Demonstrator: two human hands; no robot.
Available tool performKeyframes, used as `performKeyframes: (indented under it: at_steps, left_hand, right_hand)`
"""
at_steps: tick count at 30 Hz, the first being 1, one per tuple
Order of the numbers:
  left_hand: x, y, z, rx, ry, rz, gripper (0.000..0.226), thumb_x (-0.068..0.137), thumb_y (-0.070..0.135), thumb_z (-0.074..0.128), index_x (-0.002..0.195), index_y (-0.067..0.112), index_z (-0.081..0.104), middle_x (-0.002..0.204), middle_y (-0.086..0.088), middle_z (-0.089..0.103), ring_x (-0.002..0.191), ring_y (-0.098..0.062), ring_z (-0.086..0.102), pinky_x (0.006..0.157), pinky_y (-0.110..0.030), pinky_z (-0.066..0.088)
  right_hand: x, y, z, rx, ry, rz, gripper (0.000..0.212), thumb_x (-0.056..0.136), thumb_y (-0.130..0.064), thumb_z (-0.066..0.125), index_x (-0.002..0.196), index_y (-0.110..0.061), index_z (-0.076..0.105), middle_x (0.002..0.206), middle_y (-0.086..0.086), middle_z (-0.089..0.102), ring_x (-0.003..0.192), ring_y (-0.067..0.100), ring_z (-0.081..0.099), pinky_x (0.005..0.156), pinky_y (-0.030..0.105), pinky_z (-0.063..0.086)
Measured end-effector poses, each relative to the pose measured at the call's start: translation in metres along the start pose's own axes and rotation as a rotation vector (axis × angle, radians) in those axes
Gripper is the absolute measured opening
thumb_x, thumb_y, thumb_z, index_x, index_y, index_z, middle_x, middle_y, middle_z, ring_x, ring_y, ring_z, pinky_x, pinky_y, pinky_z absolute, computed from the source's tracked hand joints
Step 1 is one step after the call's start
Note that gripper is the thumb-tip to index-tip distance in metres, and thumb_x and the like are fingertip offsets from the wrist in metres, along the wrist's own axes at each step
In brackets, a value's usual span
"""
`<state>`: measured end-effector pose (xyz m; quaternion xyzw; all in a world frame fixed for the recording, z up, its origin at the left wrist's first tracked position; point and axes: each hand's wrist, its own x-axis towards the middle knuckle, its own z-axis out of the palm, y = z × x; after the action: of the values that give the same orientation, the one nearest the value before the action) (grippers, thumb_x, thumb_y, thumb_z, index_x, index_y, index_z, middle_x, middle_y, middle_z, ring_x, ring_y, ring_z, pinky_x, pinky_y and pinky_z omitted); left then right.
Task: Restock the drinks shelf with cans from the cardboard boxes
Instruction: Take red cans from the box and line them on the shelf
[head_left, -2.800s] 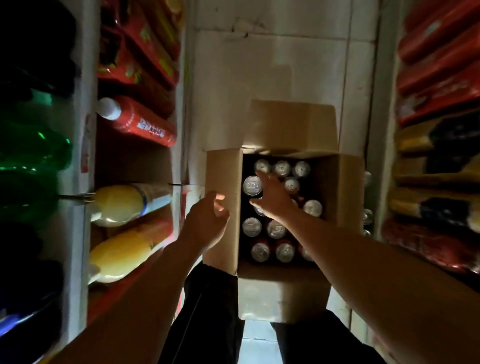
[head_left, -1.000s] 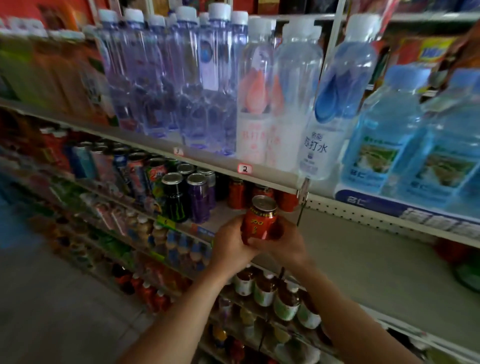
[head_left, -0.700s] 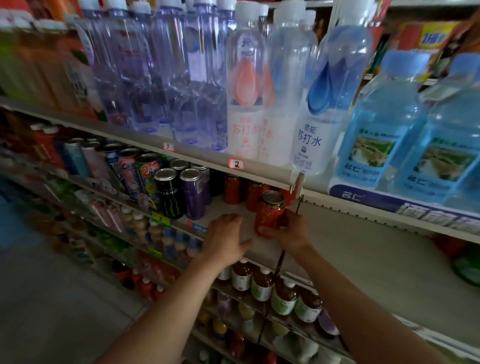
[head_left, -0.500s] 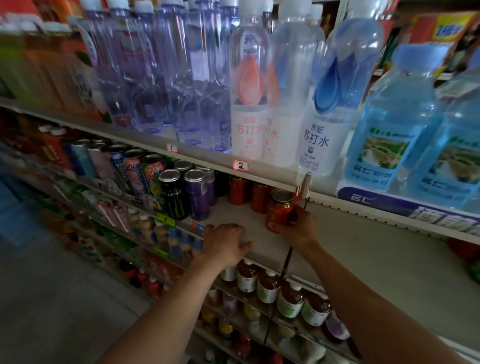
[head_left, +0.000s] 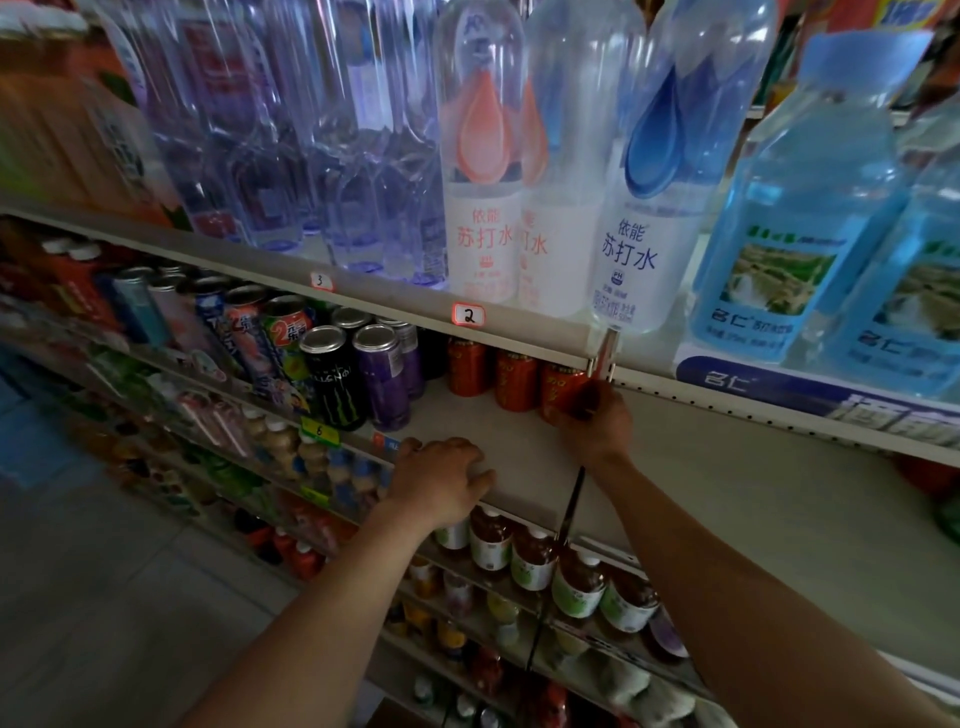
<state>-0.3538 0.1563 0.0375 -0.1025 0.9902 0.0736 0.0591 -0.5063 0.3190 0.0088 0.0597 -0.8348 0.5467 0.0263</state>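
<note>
We are seating a red can at the back of the drinks shelf beside two others, our right hand wrapped round it, our left hand flat and empty on the shelf edge, so next comes letting go.

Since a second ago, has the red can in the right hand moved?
Yes. The red can went from the shelf's front edge back beside two red cans.
</note>
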Motion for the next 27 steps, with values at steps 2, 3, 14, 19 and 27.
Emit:
performKeyframes:
  at_steps: [2,3,14,19,27]
  left_hand:
    - [0.000,0.000,-0.001,0.000,-0.004,0.000,0.047,0.098,0.056,0.033,0.133,0.032,0.051,0.141,0.011,0.050,0.123,-0.017,0.051,0.109,-0.046,0.026]
    - [0.000,0.000,0.000,-0.002,-0.004,0.000,0.047,0.098,0.056,0.032,0.133,0.032,0.051,0.142,0.011,0.050,0.123,-0.017,0.051,0.109,-0.047,0.026]
    - [-0.011,-0.010,0.002,-0.198,0.238,0.150,0.044,0.098,0.044,0.047,0.136,0.023,0.052,0.142,0.003,0.050,0.131,-0.017,0.045,0.113,-0.040,0.030]
    - [-0.051,-0.032,0.018,-0.595,0.784,0.099,0.018,0.094,0.021,0.060,0.108,0.012,0.066,0.101,0.001,0.066,0.092,-0.008,0.061,0.082,-0.019,0.049]
    - [-0.175,-0.114,0.215,-0.735,0.205,-0.709,0.042,0.084,0.020,0.072,0.123,0.012,0.058,0.108,-0.008,0.070,0.101,-0.027,0.067,0.084,-0.032,0.050]
  right_hand:
    - [-0.003,-0.001,0.000,0.001,0.010,0.010,0.051,0.064,-0.026,0.091,0.108,-0.014,0.068,0.105,0.002,0.073,0.094,0.014,0.066,0.076,0.021,0.044]
    - [-0.005,-0.002,0.000,0.006,0.015,0.010,0.052,0.064,-0.026,0.091,0.109,-0.015,0.067,0.106,0.002,0.073,0.094,0.014,0.066,0.076,0.021,0.044]
    - [-0.010,-0.009,-0.009,0.008,0.015,0.047,0.060,0.065,-0.032,0.089,0.111,-0.016,0.054,0.114,0.003,0.064,0.101,0.016,0.060,0.087,0.029,0.049]
    - [-0.112,-0.063,-0.006,0.124,0.200,-0.484,0.028,0.082,-0.027,0.074,0.100,-0.014,0.058,0.096,0.000,0.060,0.085,0.016,0.059,0.070,0.029,0.049]
    - [-0.245,0.030,0.116,-0.148,-1.060,-0.330,0.027,0.085,-0.033,0.064,0.101,-0.011,0.067,0.085,-0.004,0.066,0.076,0.008,0.064,0.069,0.025,0.051]
